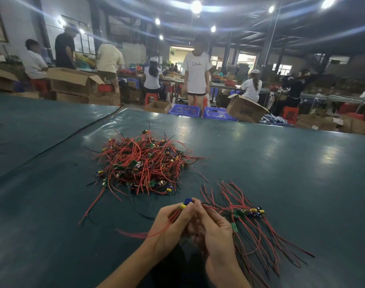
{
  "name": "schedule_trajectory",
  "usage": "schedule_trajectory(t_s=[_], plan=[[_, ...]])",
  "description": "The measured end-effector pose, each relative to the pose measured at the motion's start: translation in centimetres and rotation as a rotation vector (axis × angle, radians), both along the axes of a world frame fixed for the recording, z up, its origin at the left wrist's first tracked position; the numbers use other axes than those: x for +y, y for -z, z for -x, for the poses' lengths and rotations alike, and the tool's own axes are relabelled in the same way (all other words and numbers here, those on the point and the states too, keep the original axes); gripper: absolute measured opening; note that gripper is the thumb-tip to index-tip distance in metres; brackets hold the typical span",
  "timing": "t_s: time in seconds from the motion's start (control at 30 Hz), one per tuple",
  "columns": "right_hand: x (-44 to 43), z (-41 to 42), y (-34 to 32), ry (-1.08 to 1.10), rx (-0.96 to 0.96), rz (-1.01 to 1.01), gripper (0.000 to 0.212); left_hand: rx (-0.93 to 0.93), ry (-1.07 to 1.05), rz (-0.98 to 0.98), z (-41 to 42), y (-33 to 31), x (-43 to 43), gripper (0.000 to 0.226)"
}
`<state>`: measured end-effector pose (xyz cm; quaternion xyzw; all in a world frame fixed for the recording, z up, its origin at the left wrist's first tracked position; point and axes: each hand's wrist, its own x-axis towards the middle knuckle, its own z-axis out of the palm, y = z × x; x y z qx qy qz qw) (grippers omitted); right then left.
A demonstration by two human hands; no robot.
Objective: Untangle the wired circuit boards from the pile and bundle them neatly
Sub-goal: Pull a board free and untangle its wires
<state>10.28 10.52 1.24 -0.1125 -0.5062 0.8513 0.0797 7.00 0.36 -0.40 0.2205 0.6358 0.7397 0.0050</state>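
A tangled pile of small circuit boards (144, 163) with red and black wires lies in the middle of the dark green table (281, 163). To its right, a sorted bundle of boards (250, 213) lies with its wires fanned out toward me. My left hand (169, 227) and my right hand (212, 227) are together in front of the pile. Both pinch one wired circuit board (186, 202) with blue and yellow parts at the fingertips. Its red wires trail left under my left hand.
A seam runs diagonally across the table at the left. Beyond the far edge stand blue crates (184, 110), cardboard boxes (246, 109) and a person in a white shirt (197, 73). Other workers sit at benches further back.
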Motion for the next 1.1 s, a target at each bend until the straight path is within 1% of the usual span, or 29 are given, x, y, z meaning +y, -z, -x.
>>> schedule_trajectory(t_s=[0.1,0.17,0.27,0.4,0.47,0.53,0.6,0.67,0.73,0.8,0.9,1.1], plan=[[0.1,0.0,-0.2,0.003,0.016,-0.023,0.012,0.027,-0.016,-0.008,0.1,-0.2,-0.2,0.028],[0.4,0.1,-0.6,0.026,0.018,-0.035,0.01,0.043,-0.056,-0.007,0.0,-0.3,-0.1,0.033],[1.4,0.2,-1.1,0.089,-0.025,-0.011,0.015,0.107,-0.073,0.064,-0.2,-0.4,0.2,0.039],[3.5,0.8,-1.2,0.213,-0.046,0.05,0.007,0.101,-0.069,0.068,-0.1,-0.7,0.2,0.039],[3.8,0.8,-1.1,0.239,-0.051,0.084,0.013,0.113,-0.054,0.094,-0.2,-0.5,0.3,0.039],[3.6,0.9,-0.7,0.252,-0.068,0.086,0.012,0.075,-0.032,0.071,-0.2,-0.3,0.4,0.037],[2.8,0.9,-0.4,0.236,-0.039,0.019,0.014,0.009,-0.018,0.021,0.0,-0.1,0.3,0.035],[1.5,0.6,-0.1,0.164,0.022,-0.116,0.012,-0.026,-0.01,0.003,0.1,0.0,0.1,0.032],[0.4,0.3,0.0,0.083,0.068,-0.224,0.017,-0.032,0.008,-0.007,0.2,0.1,0.0,0.028],[0.0,0.3,0.0,0.072,0.073,-0.266,0.022,-0.037,0.015,-0.001,0.2,0.1,0.0,0.026],[0.5,0.5,-0.1,0.117,0.035,-0.234,0.024,-0.021,0.024,0.055,0.2,-0.1,0.0,0.031],[2.0,1.1,-0.2,0.211,-0.02,-0.081,0.016,0.043,0.029,0.129,0.0,-1.0,-0.1,0.038]])
